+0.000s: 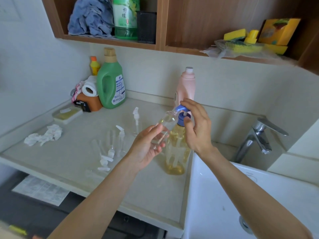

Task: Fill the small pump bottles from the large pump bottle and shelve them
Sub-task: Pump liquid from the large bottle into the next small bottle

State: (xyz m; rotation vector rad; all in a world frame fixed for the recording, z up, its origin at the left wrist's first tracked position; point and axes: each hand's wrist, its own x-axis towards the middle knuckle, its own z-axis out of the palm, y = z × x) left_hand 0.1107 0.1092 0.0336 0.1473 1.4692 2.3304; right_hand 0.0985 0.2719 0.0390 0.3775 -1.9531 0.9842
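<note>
At the counter (146, 187) beside the sink (215, 204), my left hand (146, 147) grips a small clear bottle (165, 125), fingers curled round its lower body, tilting it so its open mouth meets the blue spout of the large pump bottle (176, 152). My right hand (196, 128) rests on that blue pump head, fingers curled over the top with the thumb at the collar below. The large bottle stands upright near the counter's right edge, next to the sink, holding amber liquid; a little yellowish liquid shows inside the small bottle. On the counter to the left, 2 more small clear pump bottles stand upright: 1 (136, 123) farther back, 1 (120, 140) nearer me. Loose white pump tops (106, 161) lie in front of them; whether further clear bottles lie among them I cannot tell. A crumpled tissue (44, 135) sits far left. At the back stand a green detergent jug (111, 83) and a pink bottle (187, 87), the latter directly behind my right hand. A chrome faucet (259, 137) rises at right, and yellow sponges (241, 38) sit on the shelf (189, 49) above.
</note>
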